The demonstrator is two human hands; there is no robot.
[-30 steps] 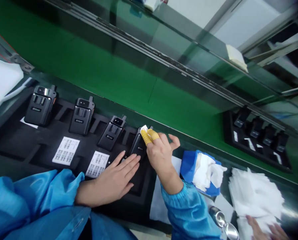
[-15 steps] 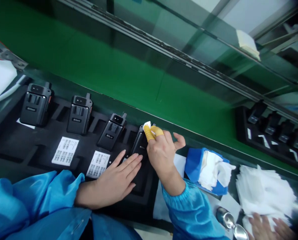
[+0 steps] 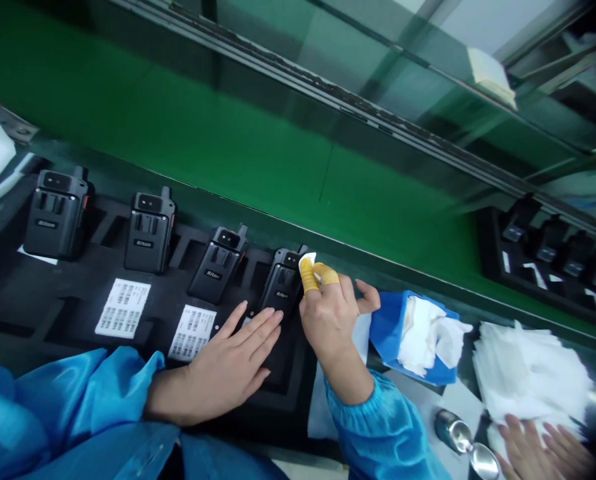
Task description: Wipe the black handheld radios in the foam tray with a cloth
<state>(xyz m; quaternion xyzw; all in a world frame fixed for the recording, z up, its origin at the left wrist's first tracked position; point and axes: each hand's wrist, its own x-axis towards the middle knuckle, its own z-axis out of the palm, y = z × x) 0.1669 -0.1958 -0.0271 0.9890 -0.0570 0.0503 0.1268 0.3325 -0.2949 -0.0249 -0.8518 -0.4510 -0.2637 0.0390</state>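
Observation:
In the head view, the rightmost two-way radio [image 3: 279, 283], black with a "Riton" label, rests in a black foam tray [image 3: 18, 290]. My left hand [image 3: 231, 367] lies flat with fingers stretched out, its fingertips on the radio's lower end. Yellow finger cots cover two fingers of my right hand [image 3: 329, 315], which pinch a small white wipe [image 3: 307, 259] against the radio's upper right edge beside the antenna. More radios lie in a row to the left: one [image 3: 218, 263], another [image 3: 149, 230] and a third [image 3: 57, 213]. Two barcode labels [image 3: 123, 309] sit below them on the foam.
A blue box [image 3: 388, 333] of white wipes stands right of my right hand. Beyond it are stacked white cloths [image 3: 533, 373] and a metal container [image 3: 451, 430] with its lid open. Another person's hands [image 3: 528, 447] touch the cloths. Another tray [image 3: 493, 247] holds several radios.
My right hand has moved the wipe from over the radio's top to its right edge, uncovering the camera area. My left hand stays on the radio. The view has shifted slightly.

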